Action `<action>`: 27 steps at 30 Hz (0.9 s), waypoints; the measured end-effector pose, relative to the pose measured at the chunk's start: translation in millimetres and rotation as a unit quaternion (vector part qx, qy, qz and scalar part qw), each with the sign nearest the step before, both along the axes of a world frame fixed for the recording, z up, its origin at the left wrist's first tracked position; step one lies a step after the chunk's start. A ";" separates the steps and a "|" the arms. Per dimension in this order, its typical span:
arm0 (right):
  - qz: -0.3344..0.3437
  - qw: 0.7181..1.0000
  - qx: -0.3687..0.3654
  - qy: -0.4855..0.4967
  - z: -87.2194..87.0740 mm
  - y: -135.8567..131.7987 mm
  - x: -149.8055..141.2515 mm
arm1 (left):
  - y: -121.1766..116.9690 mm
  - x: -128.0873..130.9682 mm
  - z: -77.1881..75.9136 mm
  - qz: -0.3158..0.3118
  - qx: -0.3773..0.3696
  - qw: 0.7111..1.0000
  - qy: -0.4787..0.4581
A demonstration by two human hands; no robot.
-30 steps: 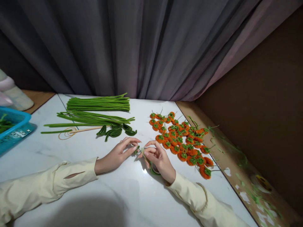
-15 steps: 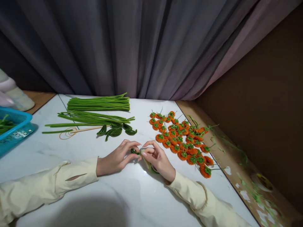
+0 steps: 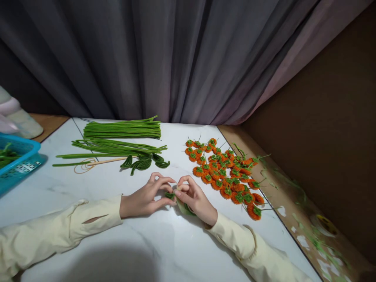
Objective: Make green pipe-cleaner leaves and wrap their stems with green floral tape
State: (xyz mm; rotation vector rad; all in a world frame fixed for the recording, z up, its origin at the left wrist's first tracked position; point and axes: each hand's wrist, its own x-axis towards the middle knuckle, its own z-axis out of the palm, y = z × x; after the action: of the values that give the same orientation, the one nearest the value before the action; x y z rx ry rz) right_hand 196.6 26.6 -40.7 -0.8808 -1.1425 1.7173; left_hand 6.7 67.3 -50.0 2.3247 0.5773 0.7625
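Note:
My left hand and my right hand meet low on the white marble table, fingertips pinched together. Between them sits a small dark green pipe-cleaner leaf, held by both. A pale green strip of tape runs under my right palm. A heap of small orange pipe-cleaner fruits with green tops lies just right of my right hand. Several finished green leaves lie beyond my left hand.
Bundles of straight green pipe cleaners lie at the back left, with a thin wooden stick and a rubber band. A blue basket stands at the left edge. A dark curtain hangs behind; a brown board with tape scraps flanks the right.
Both hands have drawn closer until the fingertips touch, and they have slid slightly toward me. The green leaf now sits pinched between them.

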 end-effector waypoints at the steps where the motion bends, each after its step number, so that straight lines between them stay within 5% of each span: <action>1: -0.009 1.000 0.000 0.000 0.5 0.0 0.0 | 0.7 0.1 1.0 -0.004 -0.011 1.000 -0.003; 11: -0.048 0.999 -0.002 0.007 2.6 1.4 -0.1 | 5.1 3.8 14.7 0.023 -0.172 0.984 -0.042; 18: -0.041 0.999 -0.014 0.029 4.7 1.3 0.9 | 6.8 4.4 14.0 -0.046 -0.268 0.959 -0.085; 27: -0.003 0.998 -0.007 0.060 3.9 2.8 1.1 | 13.2 2.4 6.7 0.105 -0.114 0.986 -0.069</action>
State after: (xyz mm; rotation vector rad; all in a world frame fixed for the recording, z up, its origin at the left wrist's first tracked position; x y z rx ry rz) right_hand 197.7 29.4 -36.9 -0.7787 -1.0475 1.7513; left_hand 9.1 80.6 -43.3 2.0053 0.8118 0.8953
